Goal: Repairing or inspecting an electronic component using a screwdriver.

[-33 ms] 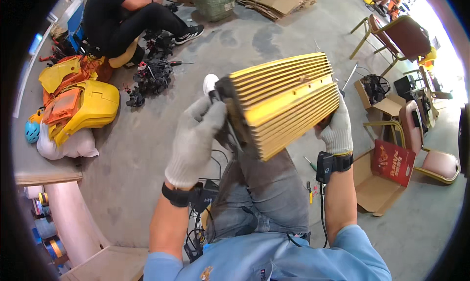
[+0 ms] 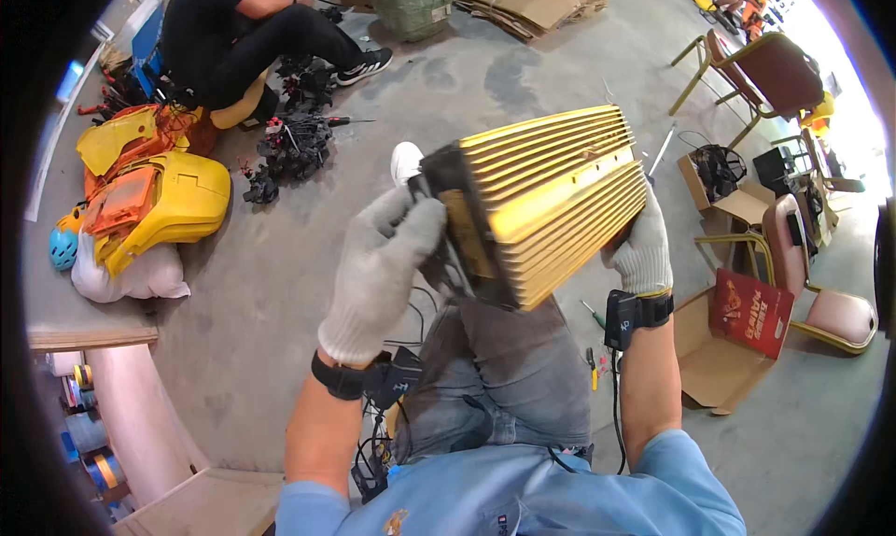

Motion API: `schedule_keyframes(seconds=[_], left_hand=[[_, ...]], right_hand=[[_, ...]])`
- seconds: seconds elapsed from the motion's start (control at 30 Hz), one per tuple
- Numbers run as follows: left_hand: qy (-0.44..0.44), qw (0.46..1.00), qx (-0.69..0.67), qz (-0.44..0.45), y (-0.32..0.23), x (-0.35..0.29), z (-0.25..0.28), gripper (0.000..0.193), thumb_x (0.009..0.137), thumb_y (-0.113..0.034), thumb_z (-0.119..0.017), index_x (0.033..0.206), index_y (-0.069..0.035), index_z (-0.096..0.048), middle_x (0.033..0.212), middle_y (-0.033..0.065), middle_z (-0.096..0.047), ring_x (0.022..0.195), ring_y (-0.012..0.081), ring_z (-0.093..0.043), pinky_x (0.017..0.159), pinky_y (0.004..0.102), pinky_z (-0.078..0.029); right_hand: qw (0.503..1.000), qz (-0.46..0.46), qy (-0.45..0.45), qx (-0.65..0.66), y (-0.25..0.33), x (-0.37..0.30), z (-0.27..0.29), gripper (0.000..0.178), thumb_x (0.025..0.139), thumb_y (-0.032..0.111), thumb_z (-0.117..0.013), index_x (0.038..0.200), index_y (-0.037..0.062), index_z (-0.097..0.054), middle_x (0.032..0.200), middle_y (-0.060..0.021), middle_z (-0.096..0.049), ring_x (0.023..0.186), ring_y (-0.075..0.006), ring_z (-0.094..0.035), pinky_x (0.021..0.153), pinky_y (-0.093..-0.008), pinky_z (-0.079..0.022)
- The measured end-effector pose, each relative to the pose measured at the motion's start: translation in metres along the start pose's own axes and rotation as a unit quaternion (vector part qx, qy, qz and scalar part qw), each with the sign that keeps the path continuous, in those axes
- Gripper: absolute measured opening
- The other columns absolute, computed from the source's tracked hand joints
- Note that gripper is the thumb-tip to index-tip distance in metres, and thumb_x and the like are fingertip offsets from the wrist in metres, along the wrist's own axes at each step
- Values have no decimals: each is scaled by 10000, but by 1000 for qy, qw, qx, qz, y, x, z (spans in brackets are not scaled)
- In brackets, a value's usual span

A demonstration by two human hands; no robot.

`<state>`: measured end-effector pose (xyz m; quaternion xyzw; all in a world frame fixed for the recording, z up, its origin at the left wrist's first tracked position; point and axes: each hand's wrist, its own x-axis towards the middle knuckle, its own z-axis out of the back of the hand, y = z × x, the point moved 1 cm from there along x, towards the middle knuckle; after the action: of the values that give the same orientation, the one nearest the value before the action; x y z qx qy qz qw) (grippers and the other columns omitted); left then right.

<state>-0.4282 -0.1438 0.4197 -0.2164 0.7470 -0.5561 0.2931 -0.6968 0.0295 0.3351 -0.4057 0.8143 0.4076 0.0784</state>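
Gold finned metal housing [image 2: 551, 200] held tilted above the lap, well clear of the concrete floor [image 2: 280, 284]. Left hand [image 2: 383, 270], in a grey knit glove, closed around the dark end face of the housing; right hand [image 2: 642, 246], gloved alike, curled under the far right edge, supporting it. Beyond on the floor: yellow plastic shells [image 2: 159, 195], a heap of black parts [image 2: 289, 153], and a seated person [image 2: 243, 32].

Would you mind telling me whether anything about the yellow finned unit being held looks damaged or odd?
Nothing stands out. The yellow finned unit is gripped at its dark end by the left hand and steadied underneath by the right hand; its visible fins run straight and even.
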Motion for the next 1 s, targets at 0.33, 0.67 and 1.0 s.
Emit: schedule_keyframes(seconds=[0.33,0.67,1.0], left_hand=[[38,999,20,29,-35,-18,-19,283,1044,-256,-642,1140,7,-683,785,-18,-599,611,53,-522,532,235,-409],[110,994,19,8,-34,-24,-23,425,1057,-374,-658,1236,11,-670,763,-43,-545,616,49,-476,550,237,-386],[157,987,1,21,-25,-28,-29,540,1050,-453,-662,1346,-2,-636,764,-58,-548,622,38,-483,547,225,-390]], right_hand=[[995,-80,55,23,-27,24,25,427,1059,421,-624,1233,34,-675,1097,-108,-773,907,-236,-781,762,-379,-686],[981,-89,155,75,-33,1,19,475,1086,405,-561,1351,18,-641,1262,-177,-731,1070,-304,-749,927,-468,-641],[965,-116,205,116,-31,3,37,465,1101,365,-527,1374,0,-623,1299,-176,-717,1120,-305,-733,979,-470,-618]])
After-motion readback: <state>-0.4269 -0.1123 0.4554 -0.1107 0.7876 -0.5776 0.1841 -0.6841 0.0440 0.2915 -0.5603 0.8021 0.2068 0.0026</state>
